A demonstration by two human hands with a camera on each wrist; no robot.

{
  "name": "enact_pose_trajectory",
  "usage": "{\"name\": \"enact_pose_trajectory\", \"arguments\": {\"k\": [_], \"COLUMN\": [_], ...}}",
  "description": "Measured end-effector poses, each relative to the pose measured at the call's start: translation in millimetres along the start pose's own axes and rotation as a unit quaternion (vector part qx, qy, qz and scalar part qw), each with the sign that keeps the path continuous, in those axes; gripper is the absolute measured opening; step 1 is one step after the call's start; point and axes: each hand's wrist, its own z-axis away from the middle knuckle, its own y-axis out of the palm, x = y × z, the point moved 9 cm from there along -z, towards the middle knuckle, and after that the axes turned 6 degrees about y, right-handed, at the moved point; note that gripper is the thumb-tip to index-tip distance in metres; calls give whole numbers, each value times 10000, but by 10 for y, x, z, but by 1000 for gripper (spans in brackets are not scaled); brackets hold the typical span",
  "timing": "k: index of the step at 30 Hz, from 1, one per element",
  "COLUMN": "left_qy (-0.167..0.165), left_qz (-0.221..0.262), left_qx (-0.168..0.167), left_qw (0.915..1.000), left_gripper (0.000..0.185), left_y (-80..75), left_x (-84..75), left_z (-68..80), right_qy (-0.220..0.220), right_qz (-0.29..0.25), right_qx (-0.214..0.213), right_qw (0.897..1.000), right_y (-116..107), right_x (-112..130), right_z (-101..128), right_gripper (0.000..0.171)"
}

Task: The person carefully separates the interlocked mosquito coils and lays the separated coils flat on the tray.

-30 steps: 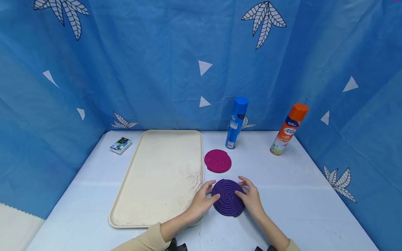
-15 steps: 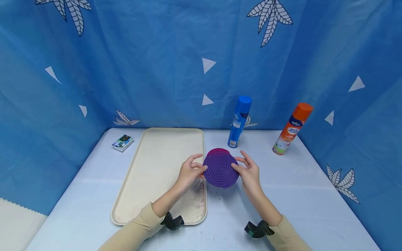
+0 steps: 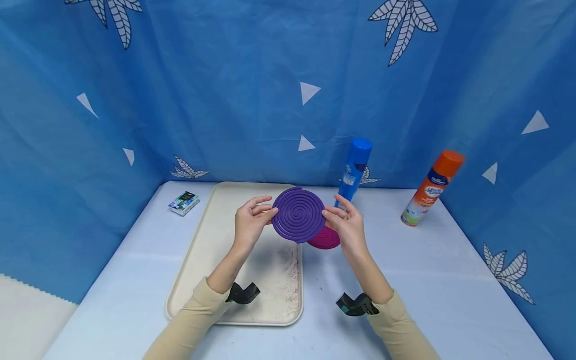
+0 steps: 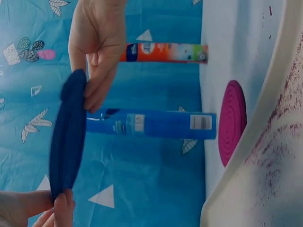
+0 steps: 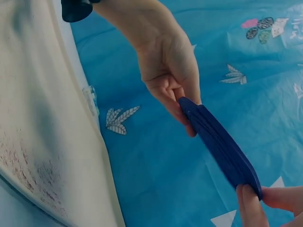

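A round purple spiral coaster is held up in the air between both hands, over the right side of the tray. My left hand pinches its left edge between thumb and fingers. On the opposite edge, my right hand pinches it the same way. Both wrist views show the coaster nearly edge-on, dark blue in that light. Below and behind it, a magenta spiral coaster lies on the table, partly covered in the head view but plainly seen in the left wrist view.
The cream tray lies on the white table, with dark specks near its right edge. A blue spray can and an orange spray can stand at the back right. Left of the tray lies a small box. Blue curtain surrounds the table.
Both hands have lifted the purple coaster off the table, then carried it away from me and leftward, past the magenta coaster to above the tray. The head view has shifted slightly.
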Motion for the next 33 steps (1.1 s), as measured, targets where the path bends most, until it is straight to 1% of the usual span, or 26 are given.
{"name": "enact_pose_trajectory", "arguments": {"k": [3,7,10,14,17,19,22,24,25,27,30,33], "left_qy": [173,487,571,525,351,144,-336,-581,-649,-661,-470,-337], "left_qz": [-211,-641,-786,-510,-190,140,577,763,804,850,875,829], "left_qx": [-104,-284,-337,-181,-18,74,192,222,211,136,49,51], "left_qw": [9996,9964,9947,9972,9992,9998,9976,9951,9944,9941,9950,9960], "left_gripper": [30,29,31,33,34,35,39,41,43,44,45,48], "left_y": [-21,-56,-69,-40,-16,-9,-13,-15,-17,-24,-22,-13], "left_x": [-15,-68,-74,-43,-10,16,100,154,169,173,141,124], "left_z": [-5,-15,-14,-31,-56,-66,-77,-82,-84,-85,-83,-85], "right_qy": [167,192,208,297,292,166,-136,-255,-252,-130,161,234], "right_qz": [31,241,302,274,265,362,632,748,756,676,502,419], "right_qx": [-19,-49,-82,-136,-132,-83,47,91,99,97,39,-29], "right_qw": [9999,9995,9993,9991,9991,9992,9979,9968,9968,9976,9986,9988], "right_y": [-10,-27,-37,-54,-68,-63,-32,-16,-10,-6,-11,-21], "right_x": [-47,-44,-51,-78,-80,-56,-5,12,9,-18,-80,-119], "right_z": [-11,-28,-35,-49,-62,-64,-53,-49,-52,-62,-77,-86], "right_gripper": [52,48,46,45,46,46,46,46,46,47,47,47]}}
